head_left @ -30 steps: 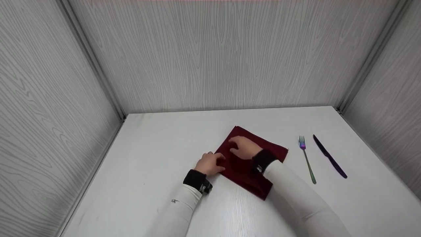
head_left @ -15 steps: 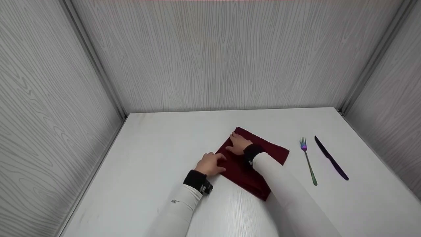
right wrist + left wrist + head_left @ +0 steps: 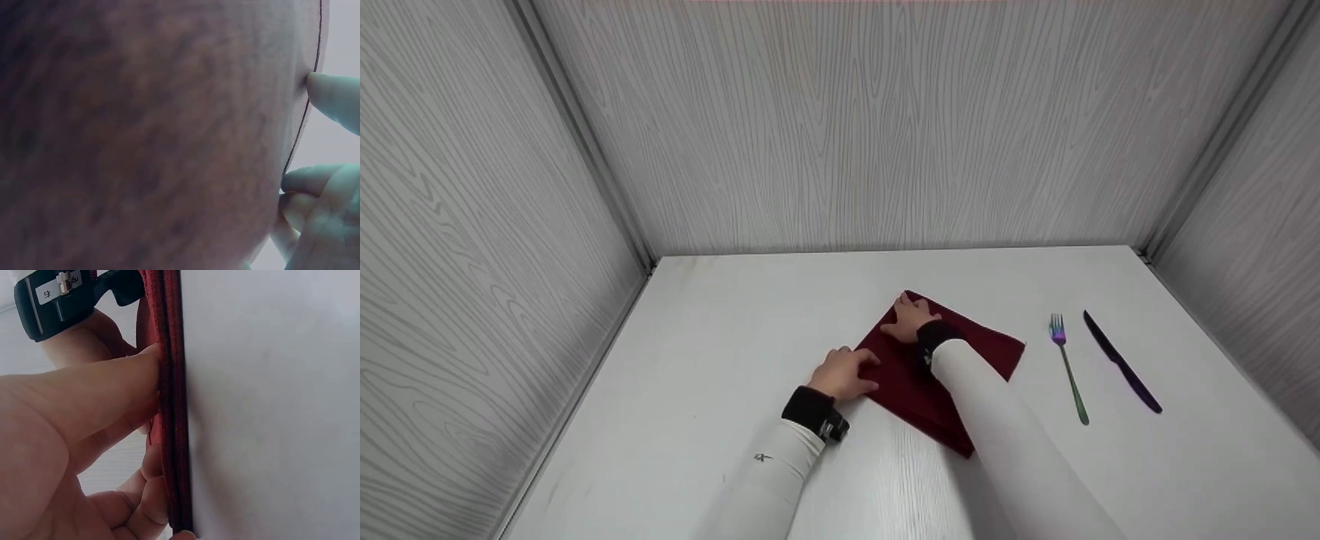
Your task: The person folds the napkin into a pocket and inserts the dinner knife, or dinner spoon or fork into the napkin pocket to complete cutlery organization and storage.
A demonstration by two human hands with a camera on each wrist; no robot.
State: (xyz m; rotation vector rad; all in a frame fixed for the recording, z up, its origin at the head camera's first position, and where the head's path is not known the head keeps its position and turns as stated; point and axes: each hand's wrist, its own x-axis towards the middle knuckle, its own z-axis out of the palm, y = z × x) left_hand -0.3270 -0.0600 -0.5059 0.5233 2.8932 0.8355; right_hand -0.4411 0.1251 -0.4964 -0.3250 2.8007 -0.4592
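Observation:
A dark red cloth napkin (image 3: pixel 911 382), folded in layers, lies at a slant on the white table. At its left corner my left hand (image 3: pixel 844 373) touches the edge, thumb and fingers apart. Close up in the left wrist view, those fingertips (image 3: pixel 153 492) rest along the layered red edge. My right hand (image 3: pixel 910 319) lies on the far corner with fingers spread, its forearm covering part of the napkin. In the right wrist view blurred cloth (image 3: pixel 152 140) fills most of the frame, and fingers (image 3: pixel 337 98) meet its edge at the right.
To the right of the napkin lie a fork (image 3: pixel 1069 367) with iridescent tines and a dark purple knife (image 3: pixel 1121 361), side by side. Grey wood-grain panels (image 3: pixel 840 127) enclose the white table (image 3: pixel 720 337) at the back and both sides.
My right hand has slid away from me and slightly left to the napkin's far corner, its fingers spreading. The left hand stays at the left corner. The cutlery lies as before.

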